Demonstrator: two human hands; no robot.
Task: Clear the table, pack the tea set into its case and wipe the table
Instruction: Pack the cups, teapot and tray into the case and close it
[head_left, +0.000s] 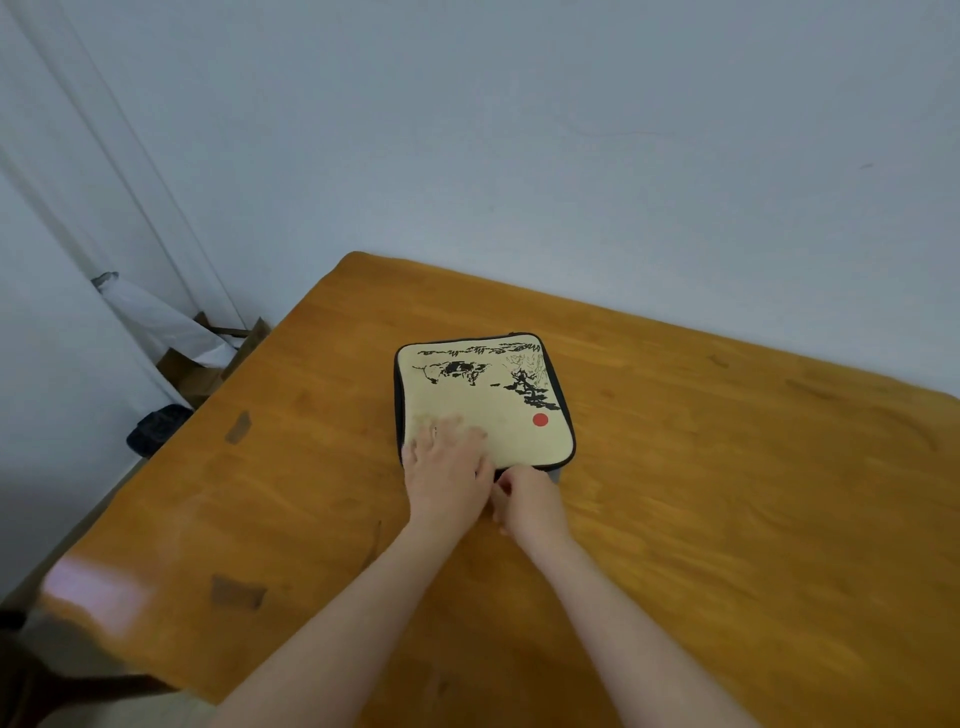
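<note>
The tea set case (498, 400) lies flat on the wooden table (701, 493). It is square and cream-coloured, with a black ink drawing, a red dot and a black zipped edge. Its lid is down. My left hand (448, 467) presses flat on the near left part of the lid, fingers spread. My right hand (527, 501) is at the case's near edge with its fingers curled, pinching something small there that looks like the zip pull; the pull itself is hidden.
The table's far edge meets a pale wall. Off the left edge, on the floor, stand cardboard boxes (200, 371), a white roll (161, 319) and a dark object (158, 428). A dark chair part (31, 670) shows at the bottom left.
</note>
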